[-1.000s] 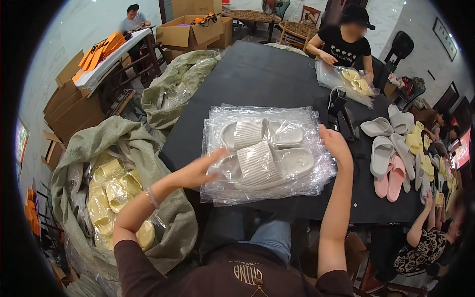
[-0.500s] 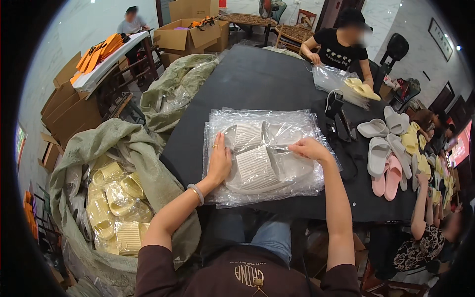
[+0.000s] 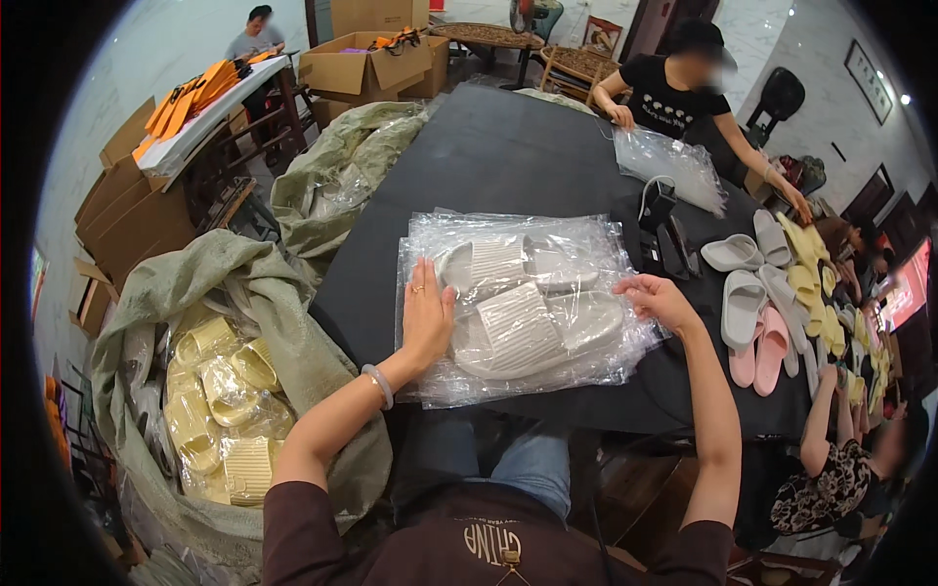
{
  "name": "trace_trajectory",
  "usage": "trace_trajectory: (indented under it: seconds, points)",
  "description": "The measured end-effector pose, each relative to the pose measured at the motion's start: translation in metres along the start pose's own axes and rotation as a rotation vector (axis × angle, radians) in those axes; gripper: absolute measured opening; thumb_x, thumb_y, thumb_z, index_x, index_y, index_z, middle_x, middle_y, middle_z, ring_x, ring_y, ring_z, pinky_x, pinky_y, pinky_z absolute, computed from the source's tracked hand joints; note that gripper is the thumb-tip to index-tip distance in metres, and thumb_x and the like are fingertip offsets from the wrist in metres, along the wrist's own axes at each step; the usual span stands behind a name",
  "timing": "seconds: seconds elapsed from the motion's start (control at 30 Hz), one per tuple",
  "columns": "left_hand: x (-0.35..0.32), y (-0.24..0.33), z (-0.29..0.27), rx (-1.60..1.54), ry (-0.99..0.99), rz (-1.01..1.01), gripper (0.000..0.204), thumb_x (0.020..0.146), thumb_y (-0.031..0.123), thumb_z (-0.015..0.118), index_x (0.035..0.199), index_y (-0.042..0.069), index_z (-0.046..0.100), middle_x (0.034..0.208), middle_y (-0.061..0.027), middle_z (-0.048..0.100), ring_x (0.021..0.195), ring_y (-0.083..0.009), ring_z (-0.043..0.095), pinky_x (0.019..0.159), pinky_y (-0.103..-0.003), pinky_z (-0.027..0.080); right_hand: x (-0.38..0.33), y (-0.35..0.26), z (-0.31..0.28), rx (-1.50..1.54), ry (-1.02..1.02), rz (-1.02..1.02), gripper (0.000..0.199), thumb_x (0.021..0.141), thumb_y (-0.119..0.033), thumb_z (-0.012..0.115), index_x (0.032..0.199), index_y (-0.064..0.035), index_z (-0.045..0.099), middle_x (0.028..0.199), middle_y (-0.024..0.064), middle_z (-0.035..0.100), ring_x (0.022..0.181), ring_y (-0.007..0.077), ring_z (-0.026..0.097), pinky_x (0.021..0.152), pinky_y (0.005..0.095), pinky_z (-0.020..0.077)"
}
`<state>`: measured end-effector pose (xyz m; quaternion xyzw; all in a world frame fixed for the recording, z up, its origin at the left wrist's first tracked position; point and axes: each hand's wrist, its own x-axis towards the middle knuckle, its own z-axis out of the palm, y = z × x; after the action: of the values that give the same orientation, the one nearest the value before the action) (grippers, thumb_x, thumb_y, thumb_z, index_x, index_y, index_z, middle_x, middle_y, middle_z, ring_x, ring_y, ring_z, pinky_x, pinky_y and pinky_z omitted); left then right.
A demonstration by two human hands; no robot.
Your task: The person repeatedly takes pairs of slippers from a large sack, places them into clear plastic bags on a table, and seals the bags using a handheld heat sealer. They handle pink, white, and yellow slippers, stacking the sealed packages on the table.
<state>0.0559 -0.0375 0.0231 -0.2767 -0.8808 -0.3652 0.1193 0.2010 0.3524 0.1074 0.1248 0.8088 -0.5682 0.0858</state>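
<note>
Left hand (image 3: 427, 314) flat at 9 o'clock on bagged slide sandals (image 3: 521, 324). Right hand (image 3: 660, 301) curled at 3 o'clock; can't tell if pinching film (image 3: 608, 363).

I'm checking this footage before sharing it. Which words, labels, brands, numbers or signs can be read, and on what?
I won't copy wording; here is where it stands:
Brown shirt: pale chest lettering, the large letters readable.
Black T-shirt: lettering under pale motifs, too small.
Framed wall sign: dark characters, too small.
Bagged slippers: none legible.
</note>
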Motion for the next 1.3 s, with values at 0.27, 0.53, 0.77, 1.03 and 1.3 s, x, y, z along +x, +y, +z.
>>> trace_trajectory:
  seconds: [0.27, 0.53, 0.77, 1.03, 1.3]
  points:
    - [-0.016, -0.007, 0.002, 0.283, -0.155, 0.027, 0.059, 0.098, 0.037, 0.03, 0.144, 0.001, 0.025, 0.148, -0.0162, 0.03, 0.139, -0.0308, 0.026, 0.112, -0.048, 0.016, 0.081, -0.027, 0.08, -1.049, -0.184, -0.787, 0.065, 0.08, -0.034, 0.067, 0.136, -0.0103, 0.044, 0.14, 0.0132, 0.045, 0.128, 0.0331, 0.041, 0.107, 0.0416, 0.0307]
    - [-0.019, -0.008, -0.002, 0.305, -0.171, 0.006, 0.058, 0.098, 0.039, 0.029, 0.145, 0.004, 0.026, 0.15, -0.0171, 0.026, 0.139, -0.0304, 0.024, 0.112, -0.048, 0.016, 0.109, -0.021, 0.109, -0.755, -0.213, -0.677, 0.043, 0.075, -0.018, 0.064, 0.116, -0.0091, 0.062, 0.122, 0.0177, 0.057, 0.119, 0.0351, 0.048, 0.105, 0.0418, 0.033]
    - [-0.019, -0.008, 0.0, 0.397, -0.22, -0.002, 0.07, 0.094, 0.051, 0.035, 0.144, 0.002, 0.028, 0.151, -0.0187, 0.024, 0.141, -0.0301, 0.02, 0.113, -0.047, 0.011, 0.035, -0.039, -0.014, -1.226, 0.081, -0.579, 0.031, 0.067, -0.007, 0.059, 0.097, -0.0085, 0.068, 0.1, 0.0116, 0.066, 0.11, 0.0275, 0.055, 0.105, 0.0481, 0.033]
    - [0.017, 0.026, -0.017, 0.484, -0.516, -0.003, 0.071, 0.092, 0.044, 0.04, 0.141, -0.006, 0.027, 0.149, -0.0246, 0.022, 0.141, -0.0355, 0.014, 0.115, -0.046, 0.009, -0.088, -0.136, -0.085, -1.386, 0.954, -0.583, 0.015, 0.06, -0.004, 0.059, 0.073, 0.0013, 0.062, 0.088, 0.0186, 0.063, 0.093, 0.0337, 0.056, 0.078, 0.0411, 0.0419]
    - [0.015, 0.01, 0.027, 0.356, -0.2, -0.033, 0.053, 0.094, 0.022, 0.042, 0.138, -0.006, 0.033, 0.148, -0.0215, 0.027, 0.139, -0.0331, 0.023, 0.114, -0.042, 0.017, -0.032, -0.195, 0.132, -0.437, 0.72, -0.659, 0.01, 0.068, -0.003, 0.058, 0.062, 0.0048, 0.06, 0.058, 0.0218, 0.057, 0.054, 0.0255, 0.057, 0.051, 0.0389, 0.0418]
